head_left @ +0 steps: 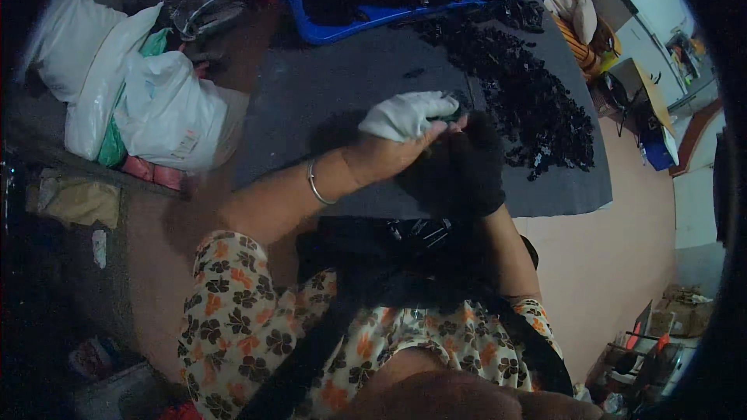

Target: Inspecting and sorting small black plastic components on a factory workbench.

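Note:
My left hand (401, 148), with a metal bangle on its wrist, is closed, and white cloth (401, 115) bunches over its fingers. Whether that cloth is held or worn as a glove I cannot tell. My right hand (476, 163) is in a black glove and meets the left at the fingertips. Between the fingertips shows a small dark piece (457, 101), partly hidden and too dim to name. Just right of my hands, many small black parts (545, 120) lie heaped on a grey cloth-like surface (311, 85).
A blue tub (311, 33) full of similar black pieces stands at the far side. White plastic bags (167, 109) are piled on the left. A black bag or pouch (412, 237) sits near my lap. Orange woven items (583, 35) and a board (646, 82) are at the far right.

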Motion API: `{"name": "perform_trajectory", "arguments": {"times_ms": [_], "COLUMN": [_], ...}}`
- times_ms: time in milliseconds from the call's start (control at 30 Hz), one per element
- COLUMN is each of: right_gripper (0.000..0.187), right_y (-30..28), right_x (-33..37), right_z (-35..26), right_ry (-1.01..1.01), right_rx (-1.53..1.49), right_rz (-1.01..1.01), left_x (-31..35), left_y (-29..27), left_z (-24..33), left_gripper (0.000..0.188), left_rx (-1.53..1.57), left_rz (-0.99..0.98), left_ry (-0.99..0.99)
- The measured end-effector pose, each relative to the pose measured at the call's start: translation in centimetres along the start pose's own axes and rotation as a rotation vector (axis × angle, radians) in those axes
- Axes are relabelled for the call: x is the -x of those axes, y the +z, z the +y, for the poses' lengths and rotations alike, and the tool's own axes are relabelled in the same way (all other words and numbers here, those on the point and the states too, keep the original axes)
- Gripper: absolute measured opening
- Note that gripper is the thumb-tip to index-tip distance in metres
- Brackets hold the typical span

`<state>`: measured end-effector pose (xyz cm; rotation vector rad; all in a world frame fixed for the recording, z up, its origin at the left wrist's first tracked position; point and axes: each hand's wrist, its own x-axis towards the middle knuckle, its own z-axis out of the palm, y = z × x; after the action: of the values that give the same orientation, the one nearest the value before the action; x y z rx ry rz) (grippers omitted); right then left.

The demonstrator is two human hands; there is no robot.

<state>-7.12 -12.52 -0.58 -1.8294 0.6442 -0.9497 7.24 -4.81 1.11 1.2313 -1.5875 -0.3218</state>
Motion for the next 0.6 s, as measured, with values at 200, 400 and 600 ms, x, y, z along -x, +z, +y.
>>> {"name": "perform_trajectory", "arguments": {"times_ms": [200, 400, 600], "right_gripper": [0.008, 0.017, 0.018], "right_y": [0.0, -0.4, -3.1], "right_x": [0.1, -0.3, 0.7], "right_z": [-2.0, -2.1, -2.0], "right_ry": [0.237, -0.085, -0.17], "right_rx": [-0.196, 0.086, 0.276], "right_rz": [-0.073, 0.048, -0.233], "left_x": [-0.1, -0.2, -0.1], "left_y": [0.4, -0.7, -0.9], "left_z": [0.8, 0.4, 1.1], "left_gripper": [0.029, 0.031, 0.028], "left_rx": [-0.258, 0.066, 0.363], "left_rz": [0.006, -0.167, -0.336], "left_ry": [0.239, -0.08, -0.158]}}
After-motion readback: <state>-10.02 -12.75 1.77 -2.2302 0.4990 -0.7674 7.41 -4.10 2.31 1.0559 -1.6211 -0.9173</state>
